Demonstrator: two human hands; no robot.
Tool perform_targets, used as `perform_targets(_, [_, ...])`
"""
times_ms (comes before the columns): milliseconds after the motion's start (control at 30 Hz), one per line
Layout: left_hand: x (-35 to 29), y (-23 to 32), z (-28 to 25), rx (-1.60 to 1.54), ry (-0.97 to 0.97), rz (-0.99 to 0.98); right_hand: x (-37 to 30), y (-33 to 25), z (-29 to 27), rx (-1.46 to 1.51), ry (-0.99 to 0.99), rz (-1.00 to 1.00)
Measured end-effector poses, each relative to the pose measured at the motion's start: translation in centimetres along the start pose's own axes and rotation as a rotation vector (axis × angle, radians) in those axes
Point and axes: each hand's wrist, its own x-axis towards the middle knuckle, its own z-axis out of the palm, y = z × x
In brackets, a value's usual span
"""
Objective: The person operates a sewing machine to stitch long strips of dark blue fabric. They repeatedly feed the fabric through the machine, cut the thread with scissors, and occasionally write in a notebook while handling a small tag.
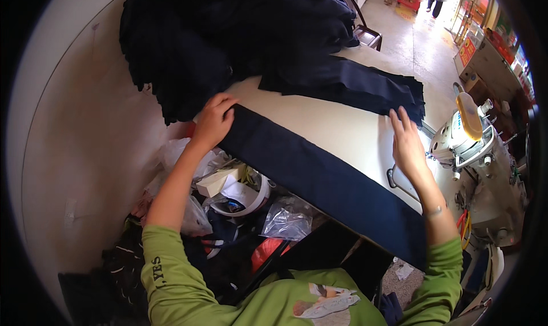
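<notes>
A long navy fabric strip lies slantwise across the white table, its near edge hanging along the table's front. At its far left end, my left hand has bent fingers closed on the corner. My right hand is stretched out, fingers spread, above the table. Its fingertips reach the edge of a stack of dark fabric strips; whether they touch it is hard to tell. A big heap of dark fabric covers the back left of the table.
A white sewing machine stands on the right. Below the table's left side are a white bucket with odds and ends and clear plastic bags. A chair stands behind the table; another person is far off near the doorway.
</notes>
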Motion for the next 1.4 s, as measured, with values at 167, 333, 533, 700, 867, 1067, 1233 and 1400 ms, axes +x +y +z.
perform_targets(167, [-4.8, -2.0, -2.6, -0.072, -0.007, -0.217, -8.7, -3.8, -6.5, 0.282, -0.119, -0.051])
perform_targets(333, [-3.6, -3.9, -2.5, -0.022, -0.012, -0.173, -16.3, -2.6, -10.7, 0.309, -0.014, 0.13])
perform_targets(533, [-0.8, -0.8, -4.5, 0.179, -0.083, -0.251, -25.7, 1.9, -12.2, 0.286, -0.016, 0.599])
perform_targets(700, [1.8, 9.3, -5.7, -0.019, -0.035, -0.074, -26.8, 1.9, -12.0, 0.457, 0.171, 0.602])
perform_targets(867, [-0.1, 27.2, -4.6, -0.523, -0.228, 0.3, -20.2, -5.9, -11.9, 0.899, 0.154, 0.32])
perform_targets(1067, [-3.0, 36.2, -1.2, -0.759, -0.381, 0.674, -18.7, -7.6, -10.9, 0.97, 0.52, 0.558])
perform_targets(1233, [-2.1, 30.2, 2.1, -0.335, -0.406, 0.302, -28.4, 0.1, -11.1, 0.588, 0.612, 0.813])
perform_targets(1400, [-1.8, 29.4, 4.8, -0.355, -0.737, -0.021, -34.4, 5.8, -10.9, -0.078, 0.404, 0.873])
